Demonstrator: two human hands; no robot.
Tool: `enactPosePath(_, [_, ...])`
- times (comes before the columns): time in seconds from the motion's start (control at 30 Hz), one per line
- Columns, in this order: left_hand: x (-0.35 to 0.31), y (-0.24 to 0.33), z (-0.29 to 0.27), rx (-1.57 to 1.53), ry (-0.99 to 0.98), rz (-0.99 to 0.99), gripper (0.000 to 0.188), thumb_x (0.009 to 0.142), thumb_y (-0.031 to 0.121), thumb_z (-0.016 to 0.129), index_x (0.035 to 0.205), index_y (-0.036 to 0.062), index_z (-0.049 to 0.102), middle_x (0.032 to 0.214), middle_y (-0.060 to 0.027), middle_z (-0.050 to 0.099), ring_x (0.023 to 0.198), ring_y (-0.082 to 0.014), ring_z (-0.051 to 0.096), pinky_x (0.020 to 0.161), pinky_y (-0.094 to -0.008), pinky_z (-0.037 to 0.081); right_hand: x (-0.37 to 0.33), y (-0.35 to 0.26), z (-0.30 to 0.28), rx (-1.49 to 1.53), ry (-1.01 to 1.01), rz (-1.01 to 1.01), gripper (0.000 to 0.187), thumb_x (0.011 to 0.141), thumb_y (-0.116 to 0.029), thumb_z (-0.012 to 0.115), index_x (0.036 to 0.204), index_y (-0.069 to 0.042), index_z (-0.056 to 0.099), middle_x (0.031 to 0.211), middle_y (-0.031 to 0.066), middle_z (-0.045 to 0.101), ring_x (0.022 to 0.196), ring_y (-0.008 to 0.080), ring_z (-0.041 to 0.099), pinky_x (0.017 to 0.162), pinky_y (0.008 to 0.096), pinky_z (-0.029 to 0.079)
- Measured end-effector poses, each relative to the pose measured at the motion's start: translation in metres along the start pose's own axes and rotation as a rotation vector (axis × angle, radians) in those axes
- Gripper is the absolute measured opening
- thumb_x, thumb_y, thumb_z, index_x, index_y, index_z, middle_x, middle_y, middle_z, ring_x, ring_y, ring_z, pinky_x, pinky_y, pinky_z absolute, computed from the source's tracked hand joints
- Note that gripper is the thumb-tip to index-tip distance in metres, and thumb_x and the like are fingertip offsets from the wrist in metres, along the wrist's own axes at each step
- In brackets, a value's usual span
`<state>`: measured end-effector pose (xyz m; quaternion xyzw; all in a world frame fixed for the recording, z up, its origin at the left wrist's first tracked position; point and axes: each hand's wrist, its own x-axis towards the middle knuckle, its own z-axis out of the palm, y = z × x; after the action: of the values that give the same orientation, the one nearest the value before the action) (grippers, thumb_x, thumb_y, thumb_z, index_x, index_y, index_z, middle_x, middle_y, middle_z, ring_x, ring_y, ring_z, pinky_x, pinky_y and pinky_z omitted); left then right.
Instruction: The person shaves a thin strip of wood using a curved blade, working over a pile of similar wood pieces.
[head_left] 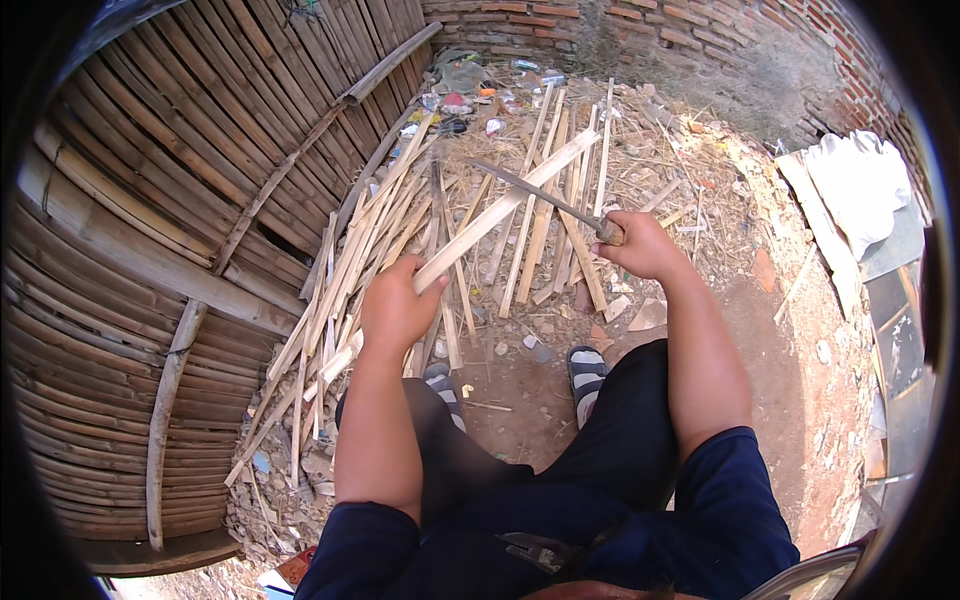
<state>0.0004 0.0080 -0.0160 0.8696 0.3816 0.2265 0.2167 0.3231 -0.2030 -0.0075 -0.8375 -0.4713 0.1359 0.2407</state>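
Seated on dirt ground (780,400), splitting bamboo. Left hand (395,305) clenched round near end of a long bamboo slat (505,207), slat angling up to far right. Right hand (640,245) gripping handle of long knife (530,190), blade laid across slat's far part, touching it. Progress, prob. well along: big pile of split strips (350,290) at left & far centre; this slat not yet cut through. Bamboo wall (150,200) close on left, brick wall (700,30) far; open room at right.

bamboo wall (170,200) left | strip pile (400,220) centre, on ground | brick wall (700,30) behind
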Motion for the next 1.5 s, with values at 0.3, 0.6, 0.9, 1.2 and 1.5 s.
enactPosePath(0.3, [-0.001,-0.001,0.000,-0.020,-0.028,-0.023,0.038,0.090,0.036,0.083,0.111,0.0056,0.075,0.090,-0.0214,0.077,0.085,-0.0410,0.075,0.076,-0.0496,0.057,-0.001,-0.023,0.004,-0.043,-0.083,-0.134,0.047,0.084,-0.034,0.088,0.116,-0.003,0.075,0.101,0.0227,0.076,0.100,0.0422,0.073,0.088,0.0488,0.057])
enactPosePath(0.6, [0.001,0.000,0.002,0.014,-0.009,0.004,0.039,0.089,0.036,0.083,0.111,0.0054,0.075,0.091,-0.0215,0.077,0.086,-0.0414,0.075,0.077,-0.0498,0.057,0.000,0.004,0.002,-0.007,0.009,-0.021,0.056,0.085,-0.034,0.088,0.126,0.001,0.073,0.109,0.0258,0.076,0.106,0.0424,0.073,0.092,0.0480,0.056])
enactPosePath(0.9, [-0.002,0.000,0.001,-0.033,-0.013,0.006,0.037,0.090,0.036,0.083,0.110,0.0052,0.075,0.090,-0.0208,0.077,0.085,-0.0415,0.075,0.077,-0.0496,0.057,0.002,-0.013,0.006,-0.013,-0.043,-0.099,0.046,0.084,-0.034,0.088,0.116,-0.004,0.075,0.101,0.0241,0.075,0.098,0.0428,0.072,0.085,0.0496,0.056])
enactPosePath(1.2, [0.000,0.003,0.001,0.005,-0.028,-0.015,0.037,0.090,0.036,0.082,0.111,0.0067,0.075,0.092,-0.0205,0.078,0.087,-0.0414,0.075,0.077,-0.0500,0.057,-0.002,-0.005,-0.002,-0.072,-0.009,-0.004,0.047,0.086,-0.035,0.085,0.116,-0.001,0.074,0.104,0.0247,0.075,0.102,0.0431,0.072,0.088,0.0508,0.056])
enactPosePath(1.5, [-0.002,0.004,-0.001,-0.021,-0.036,-0.035,0.037,0.091,0.032,0.083,0.113,0.0031,0.074,0.094,-0.0194,0.079,0.085,-0.0361,0.076,0.078,-0.0452,0.057,0.003,-0.008,0.000,0.021,-0.102,-0.120,0.053,0.083,-0.033,0.088,0.122,-0.001,0.074,0.106,0.0252,0.076,0.103,0.0417,0.073,0.091,0.0480,0.056])
